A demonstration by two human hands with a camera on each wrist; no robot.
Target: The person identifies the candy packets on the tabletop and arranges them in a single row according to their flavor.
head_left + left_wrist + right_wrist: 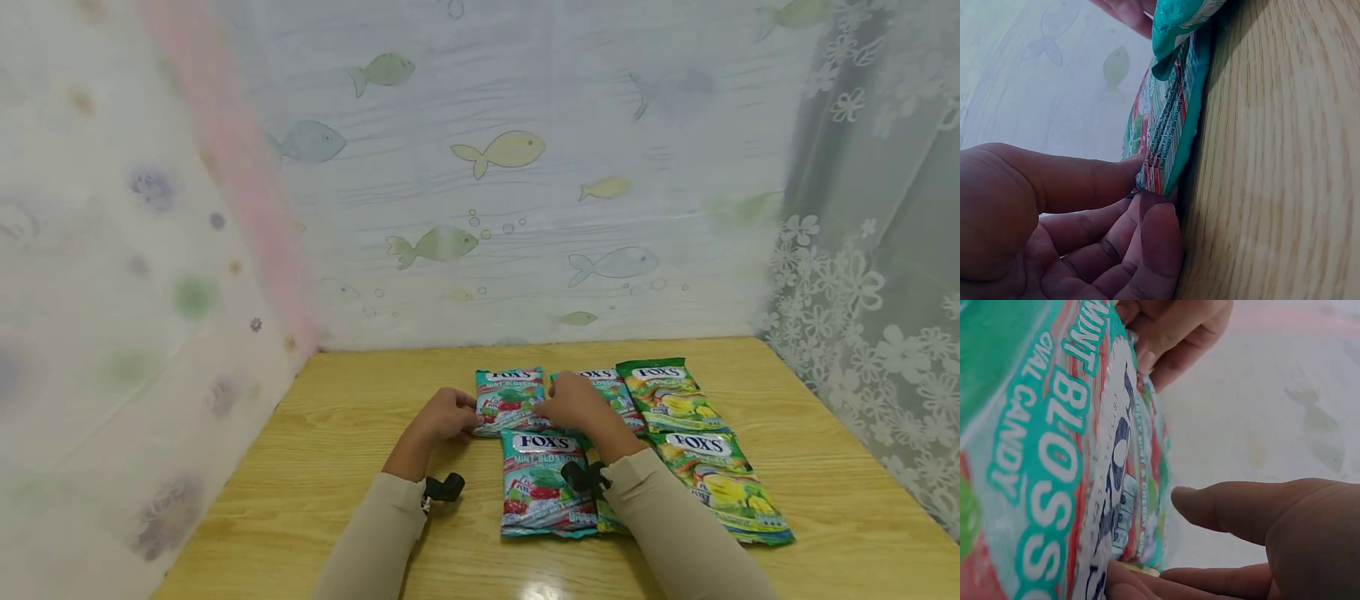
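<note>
Pinching the left edge of the back-left mint packet (510, 402) between thumb and fingers, near its front corner, the left hand (447, 414) has the surer grip of the two; that packet lies face up at the left end of the back row on the tabletop (360, 400). Just in front, a little to the right, is the front-left mint packet (542, 475). Next along, the right hand (581, 408) reaches to the back-left packet's right side, its grip spread, thumb standing off from fairly straight fingers; their tips are partly hidden, so I cannot tell how firmly they touch. Behind that hand shows the back-middle mint packet (621, 393), while the forearm leaves only a sliver of the front-middle packet (609, 519). Farthest right sit two yellow-and-green ones, the back-right packet (667, 402) and the front-right packet (723, 487). To my eye, the step in hand is squaring that back-left packet into its row; the next move calls for a light nudge from both sides, then easing the fingers out without dragging its neighbours askew.
</note>
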